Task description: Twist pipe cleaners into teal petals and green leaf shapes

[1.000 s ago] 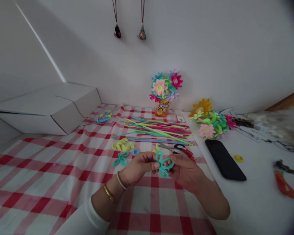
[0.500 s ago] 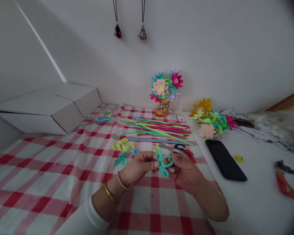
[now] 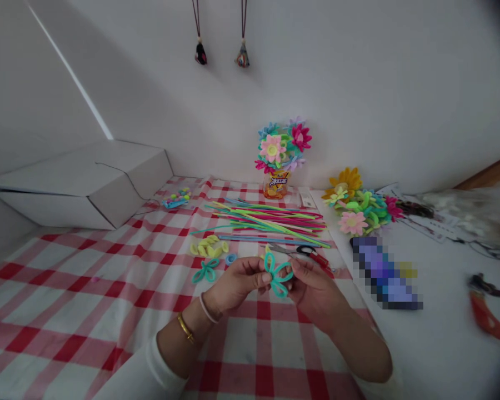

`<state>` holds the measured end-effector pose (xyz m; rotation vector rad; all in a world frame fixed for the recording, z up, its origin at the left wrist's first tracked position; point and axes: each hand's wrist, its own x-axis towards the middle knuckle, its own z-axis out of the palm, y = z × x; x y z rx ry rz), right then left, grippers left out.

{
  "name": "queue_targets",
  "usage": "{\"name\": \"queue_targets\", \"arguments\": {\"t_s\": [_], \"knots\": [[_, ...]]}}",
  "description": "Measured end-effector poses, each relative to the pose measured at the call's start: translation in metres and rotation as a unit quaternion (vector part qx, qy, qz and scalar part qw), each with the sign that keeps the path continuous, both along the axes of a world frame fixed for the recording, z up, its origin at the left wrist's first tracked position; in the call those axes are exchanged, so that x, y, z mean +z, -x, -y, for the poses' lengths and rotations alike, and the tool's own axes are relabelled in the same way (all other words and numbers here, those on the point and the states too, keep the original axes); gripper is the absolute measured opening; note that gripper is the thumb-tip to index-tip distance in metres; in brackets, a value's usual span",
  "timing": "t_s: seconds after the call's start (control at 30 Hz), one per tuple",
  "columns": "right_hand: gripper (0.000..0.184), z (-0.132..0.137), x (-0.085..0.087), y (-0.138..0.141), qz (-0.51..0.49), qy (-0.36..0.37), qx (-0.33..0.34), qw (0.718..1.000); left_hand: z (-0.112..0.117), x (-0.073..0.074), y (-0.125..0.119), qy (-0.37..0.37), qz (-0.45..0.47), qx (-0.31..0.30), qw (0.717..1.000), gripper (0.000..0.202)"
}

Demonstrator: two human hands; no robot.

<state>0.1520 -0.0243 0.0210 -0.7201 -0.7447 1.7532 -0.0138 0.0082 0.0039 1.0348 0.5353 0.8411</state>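
Note:
Between my hands, above the checked cloth, is a teal pipe-cleaner flower (image 3: 280, 289) with looped petals. My left hand (image 3: 244, 280) pinches it near its centre with thumb and fingers. At the right-hand petal, my right hand (image 3: 316, 291) closes its thumb and fingers on the loop; its fingertips are partly hidden. A second teal looped piece (image 3: 205, 270) lies on the cloth left of my left hand. Beside it are a small blue coil (image 3: 230, 259) and several pale yellow petal pieces (image 3: 208, 247). Scissors (image 3: 312, 254) with red and black handles lie just beyond my hands.
Many coloured pipe cleaners (image 3: 270, 219) lie behind my hands. A bottle-like container (image 3: 275, 185) at the wall holds fuzzy flowers. At right are more flowers (image 3: 354, 222), a pixelated phone (image 3: 385, 275) and red-handled pliers (image 3: 485, 311). A white box (image 3: 108, 178) stands at left.
The phone's dark screen now appears lit and pixelated. My right fingers have shifted slightly on the teal flower's petal; my left hand holds nearly still.

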Motion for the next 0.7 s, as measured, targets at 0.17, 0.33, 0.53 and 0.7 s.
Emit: {"name": "queue_targets", "arguments": {"t_s": [0.17, 0.33, 0.53, 0.7], "knots": [[0.015, -0.0022, -0.0017, 0.0009, 0.095, -0.049, 0.011, 0.994, -0.0017, 0.002, -0.0051, 0.021, 0.021, 0.086, 0.996, 0.023], [0.009, -0.0038, -0.0046, 0.0011, 0.126, -0.048, 0.01, 0.991, -0.0018, 0.0034, -0.0055, 0.009, 0.022, 0.101, 0.995, 0.021], [0.011, -0.0029, -0.0022, -0.0001, 0.128, -0.04, 0.005, 0.991, -0.0002, 0.0038, -0.0026, -0.009, 0.008, 0.023, 1.0, 0.015], [0.011, -0.0028, -0.002, 0.0008, 0.133, -0.035, -0.014, 0.99, 0.0011, 0.0044, -0.0024, -0.03, -0.027, 0.037, 0.999, 0.013]]}}
